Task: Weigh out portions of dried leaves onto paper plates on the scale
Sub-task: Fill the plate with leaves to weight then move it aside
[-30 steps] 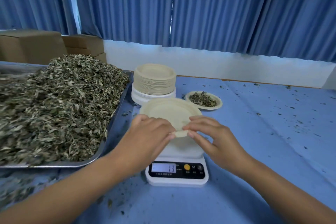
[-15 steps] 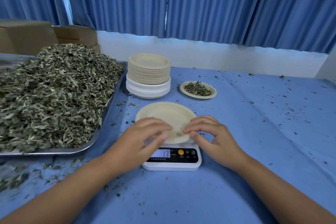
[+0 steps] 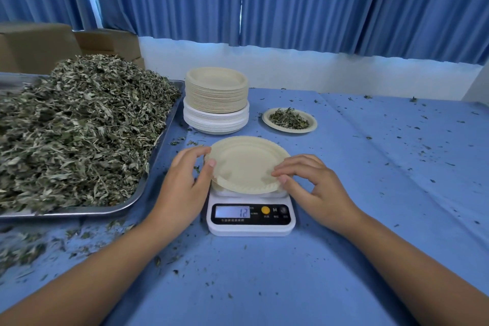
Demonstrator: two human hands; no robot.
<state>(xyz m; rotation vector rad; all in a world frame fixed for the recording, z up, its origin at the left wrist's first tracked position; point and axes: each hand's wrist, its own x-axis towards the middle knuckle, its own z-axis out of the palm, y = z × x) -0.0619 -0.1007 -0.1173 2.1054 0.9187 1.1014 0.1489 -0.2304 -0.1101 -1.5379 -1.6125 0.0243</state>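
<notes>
A blue tabletop [image 3: 370,167] carries a metal tray [image 3: 79,211] on the left, heaped with dried leaves [image 3: 79,127]. Behind the centre stands a stack of plates [image 3: 216,100], with a small filled plate [image 3: 313,123] to its right. Nearer is a white scale [image 3: 251,229], its display reading 12. An empty paper plate [image 3: 246,164] rests on it. The left hand [image 3: 185,180] has its fingers [image 3: 210,167] clamped on the plate's left rim. The right hand [image 3: 315,188] pinches the right near rim between its fingers [image 3: 280,173] and thumb.
</notes>
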